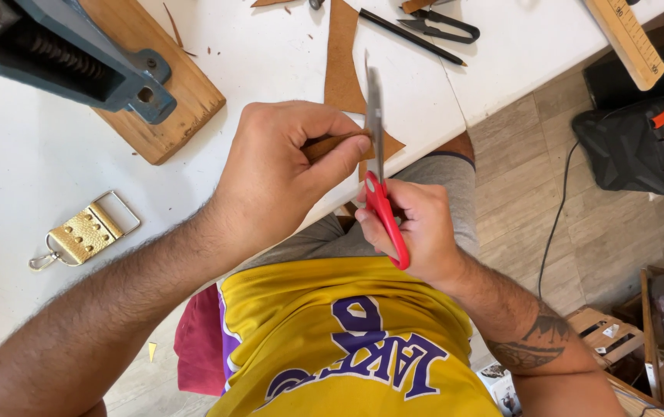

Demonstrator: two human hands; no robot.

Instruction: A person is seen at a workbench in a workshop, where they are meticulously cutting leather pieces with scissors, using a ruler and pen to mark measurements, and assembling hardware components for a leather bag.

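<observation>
White worktable point(31, 154) fills the upper left of the frame; wood-look floor shows at right.

Head view. Left hand point(274, 174), centre frame, has thumb and forefinger pinched on a small tan leather piece point(330, 144), held at the table edge. Right hand point(417, 228), just below and right of it, is closed around the red handles of the scissors point(378, 154). Blades run nearly vertical in the frame, points toward the top, crossing the right end of the leather piece; its long axis lies roughly across the blades. Blade gap cannot be read from this angle.

A larger leather offcut point(341, 62) lies on the table directly behind the blades. Gold leather key fob point(85, 234) at left; blue-grey press point(62, 58) on a wooden board point(162, 85) at upper left, cut off by the frame. Most of the held piece is hidden by the fingers.
</observation>
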